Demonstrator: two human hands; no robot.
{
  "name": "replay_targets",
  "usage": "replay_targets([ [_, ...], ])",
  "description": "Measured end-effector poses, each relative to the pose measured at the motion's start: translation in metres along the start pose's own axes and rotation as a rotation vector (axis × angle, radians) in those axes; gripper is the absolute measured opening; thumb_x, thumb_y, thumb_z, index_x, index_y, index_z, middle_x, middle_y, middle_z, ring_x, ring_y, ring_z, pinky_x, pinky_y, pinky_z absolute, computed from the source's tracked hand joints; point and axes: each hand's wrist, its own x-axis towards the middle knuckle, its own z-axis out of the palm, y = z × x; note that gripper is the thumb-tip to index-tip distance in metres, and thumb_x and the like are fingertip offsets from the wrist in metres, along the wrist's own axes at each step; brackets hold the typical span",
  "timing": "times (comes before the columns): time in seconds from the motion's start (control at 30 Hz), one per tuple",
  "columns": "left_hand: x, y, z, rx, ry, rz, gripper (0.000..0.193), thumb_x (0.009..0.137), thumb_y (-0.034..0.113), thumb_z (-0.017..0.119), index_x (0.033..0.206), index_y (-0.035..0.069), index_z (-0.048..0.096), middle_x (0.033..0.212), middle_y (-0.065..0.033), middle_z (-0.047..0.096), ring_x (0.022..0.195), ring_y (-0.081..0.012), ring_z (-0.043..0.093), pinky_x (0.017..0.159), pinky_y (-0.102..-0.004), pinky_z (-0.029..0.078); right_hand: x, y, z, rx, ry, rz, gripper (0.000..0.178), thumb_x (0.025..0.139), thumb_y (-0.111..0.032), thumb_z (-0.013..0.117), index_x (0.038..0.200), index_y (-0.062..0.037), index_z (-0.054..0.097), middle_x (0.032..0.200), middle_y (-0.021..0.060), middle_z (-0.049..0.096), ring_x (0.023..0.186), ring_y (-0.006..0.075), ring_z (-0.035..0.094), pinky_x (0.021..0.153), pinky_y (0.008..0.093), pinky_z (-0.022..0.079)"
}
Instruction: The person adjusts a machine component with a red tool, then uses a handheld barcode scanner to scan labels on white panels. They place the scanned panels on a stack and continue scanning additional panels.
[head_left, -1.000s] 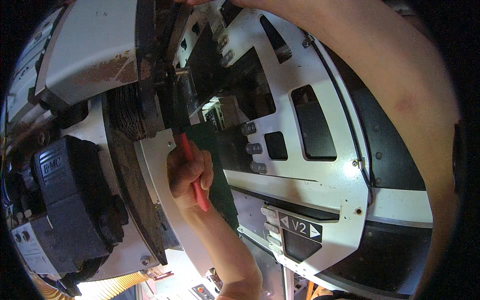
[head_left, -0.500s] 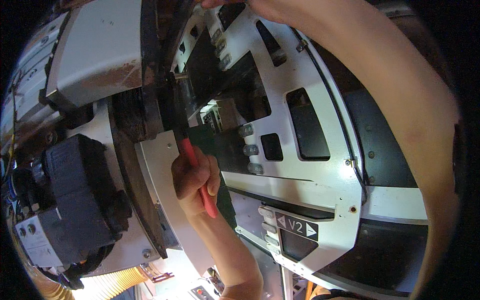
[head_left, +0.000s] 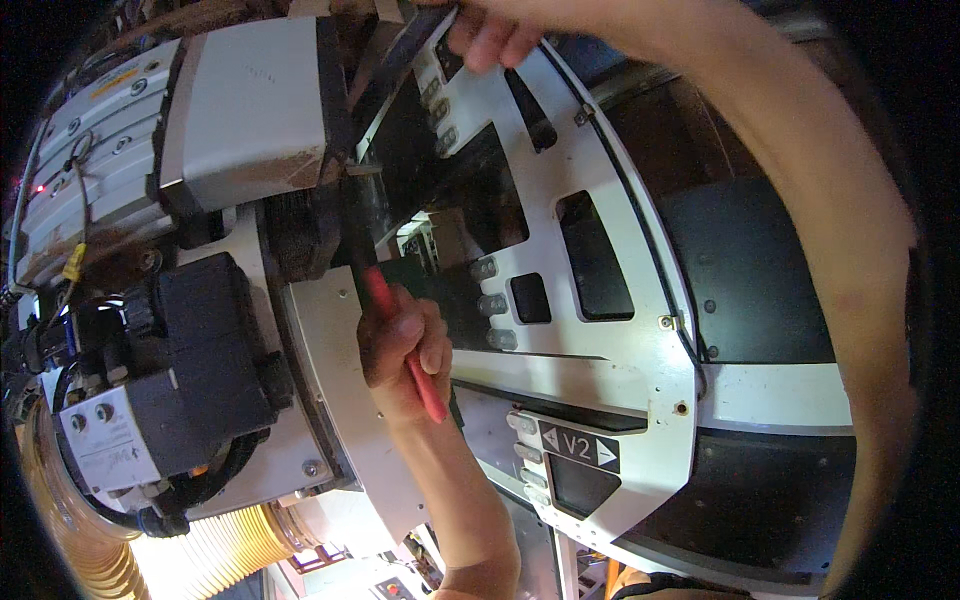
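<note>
The handle (head_left: 428, 390) looks like smooth plastic, though dim light blurs it; panel (head_left: 640, 345), glossy painted metal; box (head_left: 215, 330), matt black plastic; hose (head_left: 230, 530), ribbed, shiny plastic.

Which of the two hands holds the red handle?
The left hand, closed around the red handle; the right hand is at the picture's top edge, away from it.

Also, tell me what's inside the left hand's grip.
The left hand is wrapped around a red handle, which shows above and below the grip. The stretch between is covered by the hand and can't be seen.
</note>
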Motion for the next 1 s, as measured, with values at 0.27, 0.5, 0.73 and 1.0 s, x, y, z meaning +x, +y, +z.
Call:
replay_targets([
  [0.27,-0.008,-0.007,0.039,-0.066,0.182,-0.066,0.021,0.098,0.015,0.057,0.081,0.012,0.047,0.059,-0.0017,0.043,0.045,-0.0089,0.036,0.035,-0.0239,0.032,-0.034,0.004,0.014,-0.827,0.263,-0.557,0.031,0.097,-0.006,0.048,0.077,0.0078,0.067,0.076,0.0184,0.068,0.068,0.0288,0.070,0.065,0.0380,0.058],
  [0.5,-0.020,-0.008,0.002,0.449,0.204,-0.157,0.015,0.083,0.015,0.069,0.082,0.005,0.057,0.063,-0.0050,0.055,0.048,-0.0120,0.048,0.043,-0.0250,0.036,-0.013,-0.019,0.017,-0.048,0.066,-0.066,0.030,0.101,-0.011,0.048,0.089,0.0091,0.066,0.080,0.0174,0.069,0.062,0.0217,0.066,0.058,0.0326,0.056],
  [0.73,0.002,0.015,-0.035,0.466,0.094,-0.113,0.021,0.085,0.017,0.073,0.086,0.007,0.054,0.060,-0.0041,0.049,0.045,-0.0108,0.043,0.038,-0.0227,0.035,0.073,0.040,0.015,0.379,0.043,-0.009,0.025,0.103,-0.009,0.047,0.116,0.0067,0.061,0.077,0.0147,0.066,0.056,0.0216,0.063,0.046,0.0348,0.053],
  [1.0,0.007,0.027,-0.050,0.393,-0.085,-0.083,0.020,0.090,0.008,0.067,0.087,0.008,0.047,0.060,-0.0032,0.046,0.044,-0.0095,0.039,0.035,-0.0213,0.036,0.095,0.059,0.019,0.421,0.035,0.045,0.025,0.104,-0.011,0.049,0.117,0.0046,0.064,0.074,0.0150,0.068,0.053,0.0209,0.064,0.043,0.0326,0.053],
])
